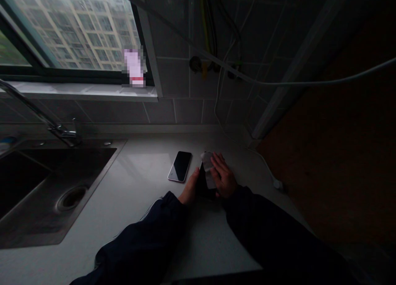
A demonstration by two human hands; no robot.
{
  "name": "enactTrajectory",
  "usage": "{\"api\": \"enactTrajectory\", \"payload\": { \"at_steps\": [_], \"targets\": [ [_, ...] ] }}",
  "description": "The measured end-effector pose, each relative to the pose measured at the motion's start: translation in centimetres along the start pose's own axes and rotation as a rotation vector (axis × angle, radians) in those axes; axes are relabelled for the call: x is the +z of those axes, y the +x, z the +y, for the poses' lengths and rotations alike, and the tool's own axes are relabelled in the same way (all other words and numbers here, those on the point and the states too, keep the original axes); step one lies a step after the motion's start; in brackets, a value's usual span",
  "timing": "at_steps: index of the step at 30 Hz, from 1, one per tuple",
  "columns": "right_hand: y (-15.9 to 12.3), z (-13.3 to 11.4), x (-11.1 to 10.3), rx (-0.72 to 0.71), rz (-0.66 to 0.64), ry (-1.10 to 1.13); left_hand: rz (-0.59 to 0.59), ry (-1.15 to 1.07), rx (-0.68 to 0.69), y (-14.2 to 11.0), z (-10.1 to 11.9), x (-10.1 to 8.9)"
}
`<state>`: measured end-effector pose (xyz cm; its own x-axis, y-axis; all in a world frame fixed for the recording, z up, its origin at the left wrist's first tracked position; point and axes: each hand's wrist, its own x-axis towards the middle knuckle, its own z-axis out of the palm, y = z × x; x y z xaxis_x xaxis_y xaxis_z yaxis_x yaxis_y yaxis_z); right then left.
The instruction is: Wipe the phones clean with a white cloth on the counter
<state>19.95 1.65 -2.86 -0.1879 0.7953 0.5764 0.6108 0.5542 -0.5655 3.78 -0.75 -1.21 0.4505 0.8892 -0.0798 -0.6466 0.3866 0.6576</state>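
My left hand (189,189) grips the left edge of a dark flat object (204,185) on the pale countertop (142,194). My right hand (223,178) presses a small whitish cloth or wipe (208,166) onto that object, fingers stretched flat over it. A smartphone (180,166) with a dark screen lies face up just left of my hands, apart from them. Both arms wear dark sleeves.
A steel sink (46,190) with a drain and a tap (58,130) fills the left. A tiled wall with a window stands behind. A white cable (266,165) runs along the counter's right edge to a small plug. Dark cabinet on the right.
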Motion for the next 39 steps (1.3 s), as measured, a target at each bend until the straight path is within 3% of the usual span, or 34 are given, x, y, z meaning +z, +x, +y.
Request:
{"api": "enactTrajectory", "payload": {
  "at_steps": [7,11,14,19,23,32,39],
  "targets": [
    [0.0,-0.5,-0.2,-0.010,-0.026,0.065,0.174,-0.082,-0.107,-0.5,1.9,1.6],
    [0.1,-1.2,-0.4,0.082,0.047,0.176,0.175,-0.105,-0.115,-0.7,2.3,1.6],
    [0.2,-1.5,-0.4,0.249,0.079,0.367,0.147,-0.085,-0.107,-0.7,2.4,1.4],
    [0.8,-1.9,-0.3,0.645,0.084,0.840,0.092,0.020,-0.115,-0.6,1.9,1.2],
    [1.3,-2.1,-0.5,0.834,0.126,1.017,0.000,0.120,-0.064,-0.5,1.3,0.8],
    [2.0,-0.6,-1.1,0.860,0.250,1.011,-0.115,0.242,-0.070,-0.7,1.5,0.7],
    [2.2,-0.2,-1.3,0.847,0.294,1.013,-0.115,0.256,-0.080,-0.6,1.5,0.6]
  ]
}}
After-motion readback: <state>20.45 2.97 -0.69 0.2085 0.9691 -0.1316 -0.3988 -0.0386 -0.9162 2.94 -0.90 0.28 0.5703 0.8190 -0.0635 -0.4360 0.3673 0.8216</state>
